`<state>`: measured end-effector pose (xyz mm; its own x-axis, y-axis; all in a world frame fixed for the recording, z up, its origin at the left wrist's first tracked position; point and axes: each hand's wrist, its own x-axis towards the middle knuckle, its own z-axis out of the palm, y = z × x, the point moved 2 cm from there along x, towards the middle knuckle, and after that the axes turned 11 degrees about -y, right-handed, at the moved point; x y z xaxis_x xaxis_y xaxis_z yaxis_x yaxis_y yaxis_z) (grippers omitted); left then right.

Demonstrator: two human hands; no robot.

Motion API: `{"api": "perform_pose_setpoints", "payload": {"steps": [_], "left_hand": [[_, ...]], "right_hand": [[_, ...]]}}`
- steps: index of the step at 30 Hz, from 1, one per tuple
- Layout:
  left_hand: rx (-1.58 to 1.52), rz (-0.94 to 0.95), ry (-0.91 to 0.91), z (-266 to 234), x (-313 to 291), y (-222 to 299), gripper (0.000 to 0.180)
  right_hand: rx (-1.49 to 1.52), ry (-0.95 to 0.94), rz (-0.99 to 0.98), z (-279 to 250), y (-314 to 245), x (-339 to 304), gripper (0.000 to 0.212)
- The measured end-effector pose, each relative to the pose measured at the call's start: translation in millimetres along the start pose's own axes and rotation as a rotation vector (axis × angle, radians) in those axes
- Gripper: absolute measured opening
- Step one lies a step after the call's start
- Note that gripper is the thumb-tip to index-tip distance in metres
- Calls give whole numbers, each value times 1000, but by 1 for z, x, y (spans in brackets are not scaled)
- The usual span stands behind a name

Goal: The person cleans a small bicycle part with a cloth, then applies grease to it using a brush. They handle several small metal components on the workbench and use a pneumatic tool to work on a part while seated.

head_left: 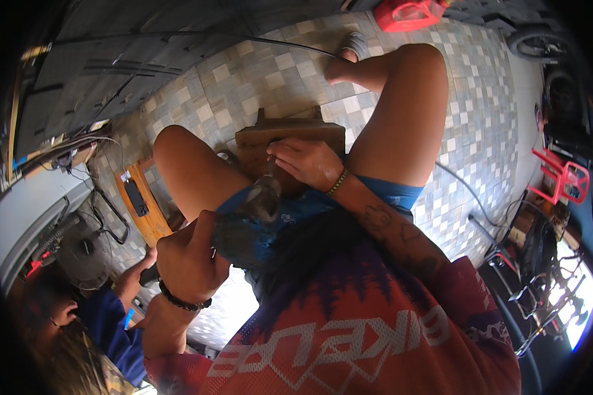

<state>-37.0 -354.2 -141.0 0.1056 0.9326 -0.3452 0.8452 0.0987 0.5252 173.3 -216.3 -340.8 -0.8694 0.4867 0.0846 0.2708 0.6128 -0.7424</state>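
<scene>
My left hand (pixel 190 258), with a dark beaded bracelet at the wrist, is closed round the rear of what looks like a power drill (pixel 263 201). The tool has a grey metal front and a dark blue body, and points away from me between my thighs. My right hand (pixel 310 163) lies over a small wooden stool (pixel 257 141), its fingers pressed together and bent near the tool's tip. Whatever sits under those fingertips is too small and hidden to make out. The stool stands between my knees.
To the left, a dark phone (pixel 136 197) lies on a wooden bench (pixel 153 220), beside a fan (pixel 82 253). Another person (pixel 109 329) is close at lower left. A red jerry can (pixel 408 14) stands ahead; a red plastic chair (pixel 560 176) and bicycle parts (pixel 530 283) are right.
</scene>
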Motion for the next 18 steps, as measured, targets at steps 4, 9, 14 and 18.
{"api": "perform_pose_setpoints", "payload": {"steps": [4,9,14,18], "left_hand": [[75,-67,-25,4,-2,-3,47],[223,108,88,-37,-12,20,35],[146,-261,-124,15,5,-1,33],[-49,75,139,-15,5,27,31]], "right_hand": [[-18,8,0,2,1,-2,20],[-86,41,55,1,3,-3,24],[-140,-30,14,5,10,1,27],[-14,89,-20,10,10,-8,29]]}}
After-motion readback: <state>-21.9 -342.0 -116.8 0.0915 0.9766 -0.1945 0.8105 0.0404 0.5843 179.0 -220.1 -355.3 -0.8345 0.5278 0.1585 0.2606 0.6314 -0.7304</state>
